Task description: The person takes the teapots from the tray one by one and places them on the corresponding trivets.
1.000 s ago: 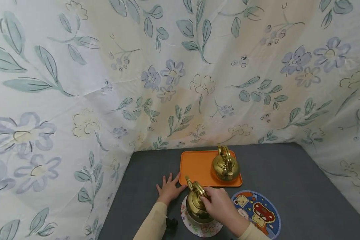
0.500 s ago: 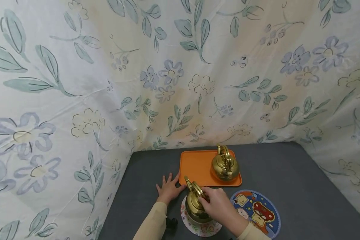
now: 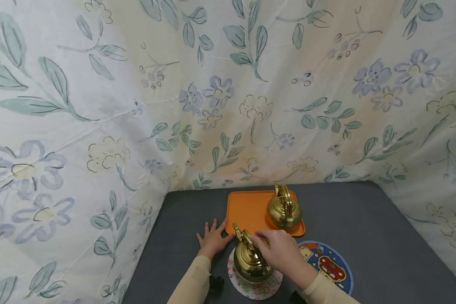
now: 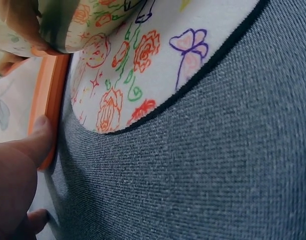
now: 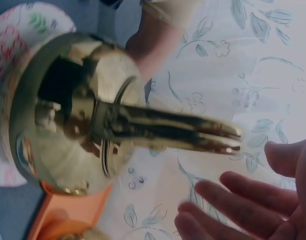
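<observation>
A shiny gold kettle (image 3: 251,266) stands on a round white mat (image 3: 260,291) printed with flowers. Above its upright handle (image 5: 178,131) is my right hand (image 3: 283,253); the right wrist view shows thumb and fingers spread, apart from the metal. My left hand (image 3: 214,242) rests on the dark grey table with fingers spread, its thumb (image 4: 40,135) against the edge of an orange tray (image 3: 245,211). On the tray's right side sits a second gold kettle (image 3: 284,213). The first kettle's far side is hidden in the right wrist view.
Right of the white mat lies a round blue mat (image 3: 340,264) with cartoon figures, partly covered by my right forearm. A flower-patterned cloth (image 3: 228,105) hangs behind the table (image 3: 346,215) and along its sides.
My right hand has let go of the kettle's handle and shifted slightly right, its fingers spread. The kettle stays on the white mat. My left hand has not moved.
</observation>
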`<state>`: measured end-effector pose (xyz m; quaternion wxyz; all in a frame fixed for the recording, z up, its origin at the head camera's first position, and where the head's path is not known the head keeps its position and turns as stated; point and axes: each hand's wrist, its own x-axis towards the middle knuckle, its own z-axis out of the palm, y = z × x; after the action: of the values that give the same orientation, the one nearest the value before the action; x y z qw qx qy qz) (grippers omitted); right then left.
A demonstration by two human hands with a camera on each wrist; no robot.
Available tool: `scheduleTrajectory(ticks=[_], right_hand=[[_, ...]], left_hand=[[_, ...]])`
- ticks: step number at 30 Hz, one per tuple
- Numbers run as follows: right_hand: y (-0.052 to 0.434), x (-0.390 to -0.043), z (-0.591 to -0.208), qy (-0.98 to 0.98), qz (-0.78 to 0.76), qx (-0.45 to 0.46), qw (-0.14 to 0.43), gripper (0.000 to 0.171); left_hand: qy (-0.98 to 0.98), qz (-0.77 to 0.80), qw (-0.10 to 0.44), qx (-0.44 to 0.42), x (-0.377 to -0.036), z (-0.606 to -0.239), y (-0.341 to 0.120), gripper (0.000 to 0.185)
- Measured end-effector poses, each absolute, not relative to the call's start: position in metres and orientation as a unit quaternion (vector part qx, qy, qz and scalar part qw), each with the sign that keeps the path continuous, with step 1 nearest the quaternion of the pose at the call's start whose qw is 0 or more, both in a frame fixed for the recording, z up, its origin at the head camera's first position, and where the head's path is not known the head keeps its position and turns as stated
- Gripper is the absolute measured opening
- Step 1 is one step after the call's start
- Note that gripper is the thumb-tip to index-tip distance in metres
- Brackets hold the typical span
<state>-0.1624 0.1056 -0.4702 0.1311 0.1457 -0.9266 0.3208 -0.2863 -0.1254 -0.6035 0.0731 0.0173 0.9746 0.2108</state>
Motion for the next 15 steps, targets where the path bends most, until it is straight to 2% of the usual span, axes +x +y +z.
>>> scheduleTrajectory(ticks=[15], right_hand=[[0.129,-0.188,-0.458,-0.938,0.249,0.144,0.195,0.035]], left_hand=[[0.974,0.216,0.072,0.011,-0.288,-0.606,-0.123,0.077]])
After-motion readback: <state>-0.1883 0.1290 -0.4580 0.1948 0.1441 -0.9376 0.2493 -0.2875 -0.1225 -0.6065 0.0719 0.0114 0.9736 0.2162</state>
